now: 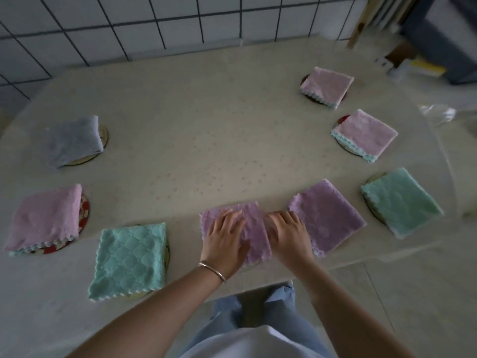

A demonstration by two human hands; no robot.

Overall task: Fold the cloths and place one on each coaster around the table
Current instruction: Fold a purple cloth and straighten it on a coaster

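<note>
Purple cloth (236,235), folded, lies at the table's (180,120) near edge, right before me, and both my hands are flat on it. My left hand (224,241) presses its middle with fingers spread and straight, a thin bangle (212,271) on that wrist. My right hand (290,235) lies along its right edge, fingers straight, part on the cloth and part on the table; neither hand grips anything. Just beside it to the right sits a second purple cloth (327,215), also at the near edge. I cannot tell whether a coaster lies under either. Toward the near left corner a teal cloth (130,260) covers a coaster almost fully. Along the left edge a pink cloth (45,219) rests on a red patterned coaster (84,215), and farther back a grey cloth (73,140) sits on a pale coaster (104,136). Along the right edge a green cloth (400,202) lies nearest, then a pink one (365,134), then another pink one (326,86) toward the far right corner, each with a coaster rim showing beneath. Behind the far edge runs a tiled wall (129,27).
</note>
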